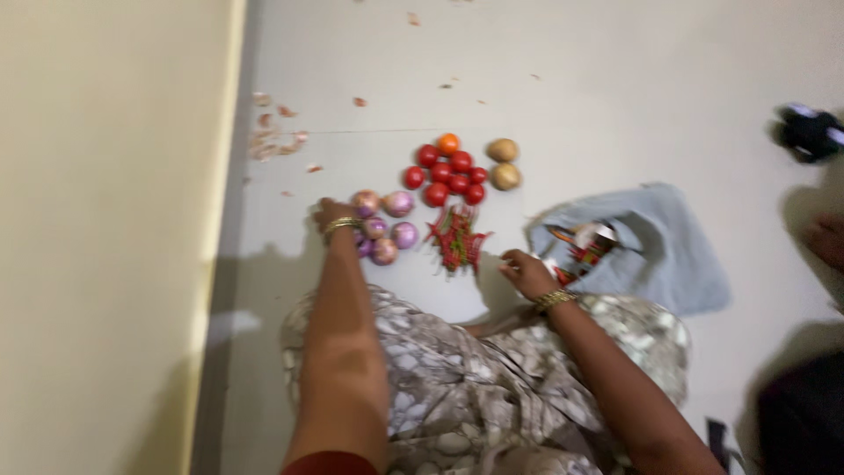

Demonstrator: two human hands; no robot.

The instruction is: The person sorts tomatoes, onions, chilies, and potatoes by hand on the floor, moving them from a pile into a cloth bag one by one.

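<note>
hands blurry, grip unclear, left [332, 214] by round purple onions [387, 227], right [527, 273] nr grey cloth bag [668, 255]

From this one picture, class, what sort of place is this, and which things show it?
Probably a home floor used for kitchen work. Tomatoes, onions and chillies lie sorted on the bare floor, beside a cloth bag.

Seen from above, a seated person's left hand [332, 214] rests against a cluster of purple onions [387, 227] on a pale floor [615, 97]. The right hand [527, 273] lies beside a grey bag [673, 255]. Between the hands lie red chillies [455, 239]; beyond them, tomatoes [448, 174] and two potatoes [504, 164].
</note>
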